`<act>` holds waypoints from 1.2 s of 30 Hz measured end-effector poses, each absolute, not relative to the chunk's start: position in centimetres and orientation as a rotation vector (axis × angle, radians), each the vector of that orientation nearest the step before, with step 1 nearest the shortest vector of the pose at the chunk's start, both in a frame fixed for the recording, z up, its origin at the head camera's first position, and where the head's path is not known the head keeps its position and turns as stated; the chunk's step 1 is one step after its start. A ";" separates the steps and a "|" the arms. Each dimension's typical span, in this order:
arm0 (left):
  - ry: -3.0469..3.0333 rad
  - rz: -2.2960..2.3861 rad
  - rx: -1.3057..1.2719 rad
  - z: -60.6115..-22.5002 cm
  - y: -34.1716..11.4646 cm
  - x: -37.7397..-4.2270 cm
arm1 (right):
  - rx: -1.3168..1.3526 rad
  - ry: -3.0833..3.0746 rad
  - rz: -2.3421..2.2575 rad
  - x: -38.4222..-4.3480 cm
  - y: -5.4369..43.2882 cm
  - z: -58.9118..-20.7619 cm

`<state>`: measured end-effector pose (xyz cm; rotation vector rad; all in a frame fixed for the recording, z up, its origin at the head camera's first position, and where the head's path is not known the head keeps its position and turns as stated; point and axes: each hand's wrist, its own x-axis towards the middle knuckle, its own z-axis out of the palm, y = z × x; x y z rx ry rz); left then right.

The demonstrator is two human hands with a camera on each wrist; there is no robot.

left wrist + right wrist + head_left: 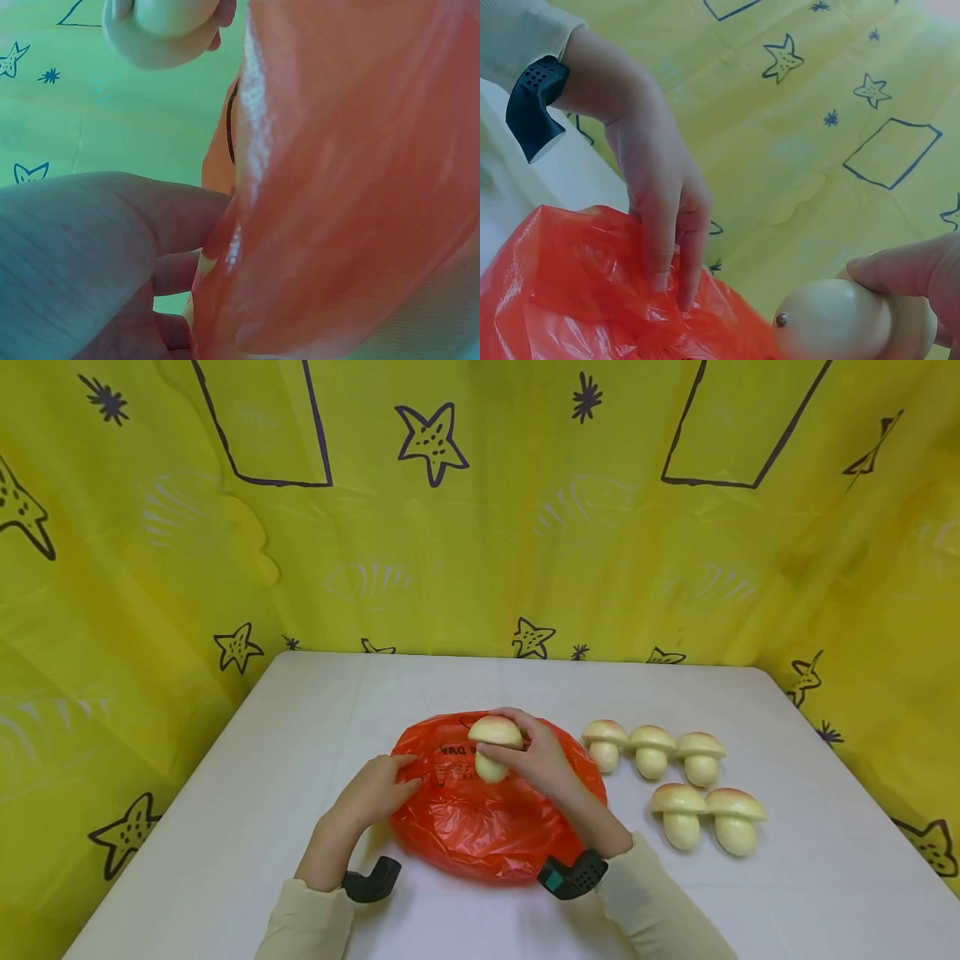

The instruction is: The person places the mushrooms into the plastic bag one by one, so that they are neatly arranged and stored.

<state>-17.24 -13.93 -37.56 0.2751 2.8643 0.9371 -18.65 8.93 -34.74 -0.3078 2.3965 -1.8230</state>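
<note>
A red plastic bag (480, 831) with dark print lies on the white table. My left hand (377, 789) pinches the bag's left edge between thumb and fingers; in the right wrist view that hand (664, 187) points down into the crinkled film. Over the bag, my right hand (542, 762) holds a toy mushroom (495, 732) with a cream stem and pinkish-tan cap. Its stem end (832, 319) shows a small dark spot in the right wrist view. The bag (345, 187) fills much of the left wrist view, and its inside is hidden.
Several like mushrooms stand right of the bag: a back row (651, 750) and a front pair (708, 818). Yellow cloth (480, 543) with drawn starfish hangs behind and beside the white table (300, 727). Each wrist wears a black device (573, 875).
</note>
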 end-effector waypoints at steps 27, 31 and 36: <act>2.864 0.919 0.313 -37.6 -13.9 -17.2 | -0.202 2.430 -1.677 -20.8 4.7 -36.4; 2.877 0.913 0.323 -37.6 -14.0 -17.2 | -0.246 2.422 -1.681 -21.0 4.4 -36.7; 2.882 0.914 0.321 -37.7 -14.1 -17.3 | -0.236 2.419 -1.690 -21.4 4.0 -37.3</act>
